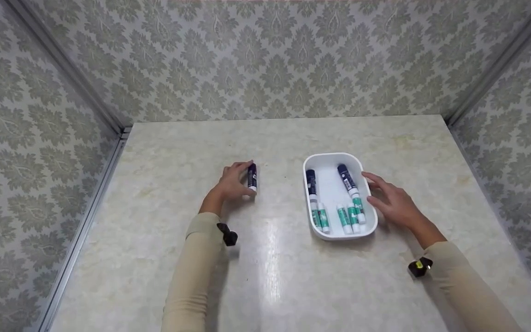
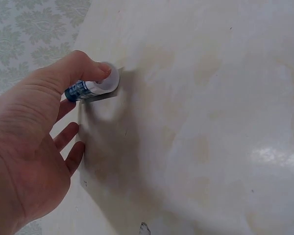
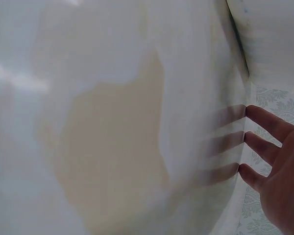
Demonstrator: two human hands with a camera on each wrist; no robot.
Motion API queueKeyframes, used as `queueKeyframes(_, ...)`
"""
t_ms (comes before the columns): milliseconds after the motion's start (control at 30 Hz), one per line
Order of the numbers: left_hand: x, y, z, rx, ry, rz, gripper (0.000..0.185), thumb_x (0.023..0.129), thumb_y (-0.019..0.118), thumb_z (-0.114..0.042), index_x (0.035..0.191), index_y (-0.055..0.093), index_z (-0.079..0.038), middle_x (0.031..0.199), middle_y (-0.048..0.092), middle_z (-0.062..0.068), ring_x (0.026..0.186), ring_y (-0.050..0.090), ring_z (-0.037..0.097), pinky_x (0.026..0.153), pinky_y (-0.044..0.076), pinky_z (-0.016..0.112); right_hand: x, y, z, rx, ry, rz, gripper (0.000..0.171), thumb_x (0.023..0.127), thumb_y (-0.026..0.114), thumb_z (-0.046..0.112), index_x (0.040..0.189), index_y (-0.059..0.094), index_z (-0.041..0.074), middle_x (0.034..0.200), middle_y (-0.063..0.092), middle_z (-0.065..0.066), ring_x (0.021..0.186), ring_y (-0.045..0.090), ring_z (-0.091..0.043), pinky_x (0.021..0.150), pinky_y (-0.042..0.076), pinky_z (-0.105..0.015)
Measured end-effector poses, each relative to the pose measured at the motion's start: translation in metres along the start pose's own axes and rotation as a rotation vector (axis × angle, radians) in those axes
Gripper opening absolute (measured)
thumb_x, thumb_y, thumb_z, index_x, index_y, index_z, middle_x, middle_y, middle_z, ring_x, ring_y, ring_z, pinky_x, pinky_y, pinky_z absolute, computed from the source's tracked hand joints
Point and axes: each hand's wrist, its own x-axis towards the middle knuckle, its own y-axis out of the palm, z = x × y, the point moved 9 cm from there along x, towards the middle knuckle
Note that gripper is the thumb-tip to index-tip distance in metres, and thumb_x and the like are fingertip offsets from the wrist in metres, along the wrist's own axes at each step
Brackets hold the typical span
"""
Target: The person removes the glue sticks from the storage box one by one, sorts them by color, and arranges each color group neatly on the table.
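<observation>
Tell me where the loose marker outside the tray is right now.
In the head view the marker lies on the table, left of the white tray, pinched at the fingertips of the left hand; the left wrist view shows the thumb on its white end.

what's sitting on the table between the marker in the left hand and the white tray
Nothing visible. The left hand grips the marker, and only bare tabletop lies between it and the tray.
</observation>
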Motion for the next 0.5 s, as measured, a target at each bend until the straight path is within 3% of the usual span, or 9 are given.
queueKeyframes(300,-0.018,-0.002,-0.016,0.010,0.035,0.020,0.107,0.089,0.089,-0.022,0.180,0.031,-0.026,0.186,0.028,0.011,0.167,0.024,0.039,0.138,0.031,0.064,-0.001,-0.002,0.001,0.001,-0.033,-0.025,0.067,0.114,0.060,0.040,0.176,0.035,0.031,0.163,0.064,-0.024,0.158,0.054,-0.050,0.129,0.036,-0.079)
queueKeyframes(500,-0.015,-0.001,-0.013,0.020,0.032,0.021,0.106,0.091,0.089,-0.025,0.180,0.031,-0.026,0.187,0.027,0.009,0.169,0.024,0.039,0.140,0.029,0.063,-0.001,-0.001,0.001,-0.004,-0.026,-0.021,0.067,0.115,0.060,0.040,0.176,0.035,0.031,0.162,0.064,-0.024,0.158,0.053,-0.050,0.130,0.035,-0.079)
